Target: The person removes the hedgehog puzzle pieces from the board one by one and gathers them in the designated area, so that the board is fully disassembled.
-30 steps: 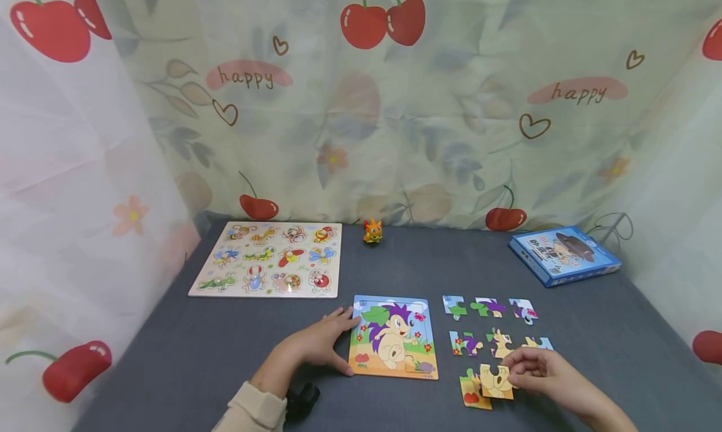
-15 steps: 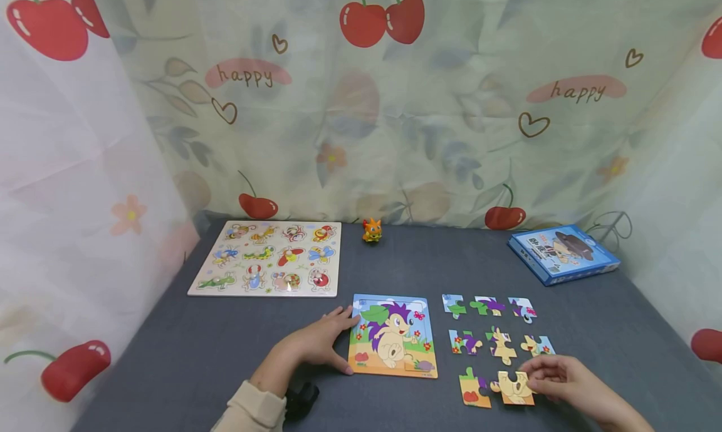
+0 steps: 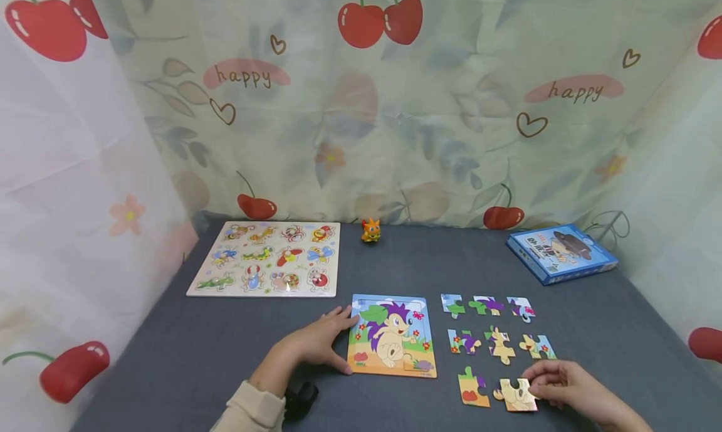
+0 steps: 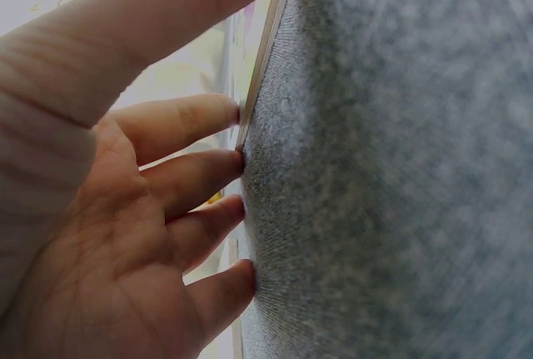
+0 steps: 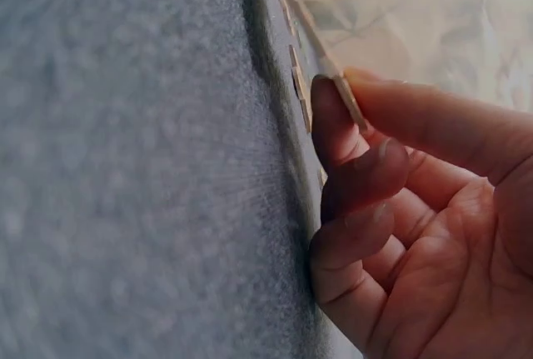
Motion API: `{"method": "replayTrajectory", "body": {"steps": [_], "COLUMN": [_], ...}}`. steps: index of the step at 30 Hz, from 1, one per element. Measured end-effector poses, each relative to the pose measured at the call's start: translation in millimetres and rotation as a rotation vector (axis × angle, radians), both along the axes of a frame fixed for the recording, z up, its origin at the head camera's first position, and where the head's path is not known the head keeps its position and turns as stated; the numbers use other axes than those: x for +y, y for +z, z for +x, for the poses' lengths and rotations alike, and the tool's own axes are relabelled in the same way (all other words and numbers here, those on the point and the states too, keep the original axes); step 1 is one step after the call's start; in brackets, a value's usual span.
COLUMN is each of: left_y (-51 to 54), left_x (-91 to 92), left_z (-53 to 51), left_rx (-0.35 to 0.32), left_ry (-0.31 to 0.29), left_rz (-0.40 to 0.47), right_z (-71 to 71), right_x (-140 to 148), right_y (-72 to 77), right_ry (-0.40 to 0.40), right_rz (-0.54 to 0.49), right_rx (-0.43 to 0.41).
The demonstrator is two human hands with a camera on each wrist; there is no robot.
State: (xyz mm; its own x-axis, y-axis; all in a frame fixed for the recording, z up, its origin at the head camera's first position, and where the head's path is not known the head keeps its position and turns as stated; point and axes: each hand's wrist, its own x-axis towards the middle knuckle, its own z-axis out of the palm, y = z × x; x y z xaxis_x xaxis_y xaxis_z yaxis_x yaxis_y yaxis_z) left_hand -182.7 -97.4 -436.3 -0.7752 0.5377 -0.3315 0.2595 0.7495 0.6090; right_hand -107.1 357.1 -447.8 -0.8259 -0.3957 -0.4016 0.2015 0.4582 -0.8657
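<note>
A square puzzle board (image 3: 392,337) with a purple-haired hedgehog picture lies flat on the dark table. My left hand (image 3: 316,343) rests along its left side, thumb at the near corner. In the left wrist view those fingers (image 4: 200,172) are fairly straight against the board's thin edge (image 4: 268,47). My right hand (image 3: 564,388) pinches a cream jigsaw piece (image 3: 517,395) between thumb and fingers. Seen edge-on in the right wrist view, the piece (image 5: 310,30) is tilted off the cloth. Left of it lies an orange-and-green corner piece (image 3: 472,389).
Two rows of jigsaw pieces (image 3: 499,344) lie behind the right hand. An insect puzzle board (image 3: 265,258) is at the back left, beside a small orange figurine (image 3: 371,230). A blue box (image 3: 563,254) sits at the back right. A black object (image 3: 301,399) lies by the left wrist.
My right hand has carried the cream piece to the right and slightly nearer, off the corner piece it overlapped. My left hand has stayed at the board.
</note>
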Motion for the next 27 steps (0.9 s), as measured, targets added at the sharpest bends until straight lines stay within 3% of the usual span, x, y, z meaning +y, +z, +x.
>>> {"method": "replayTrajectory", "body": {"steps": [18,27], "left_y": [1.7,1.6], "left_x": [0.3,0.2], "left_z": [1.0,0.3], "left_rx": [0.011,0.016], "left_ry": [-0.002,-0.008], "left_rz": [0.0,0.004], "right_z": [2.8,1.1], "right_x": [-13,-13], "right_y": [0.9,-1.7], "right_ry": [-0.055,-0.069], "right_rz": [0.205,0.232], "right_rx": [0.065,0.076]}}
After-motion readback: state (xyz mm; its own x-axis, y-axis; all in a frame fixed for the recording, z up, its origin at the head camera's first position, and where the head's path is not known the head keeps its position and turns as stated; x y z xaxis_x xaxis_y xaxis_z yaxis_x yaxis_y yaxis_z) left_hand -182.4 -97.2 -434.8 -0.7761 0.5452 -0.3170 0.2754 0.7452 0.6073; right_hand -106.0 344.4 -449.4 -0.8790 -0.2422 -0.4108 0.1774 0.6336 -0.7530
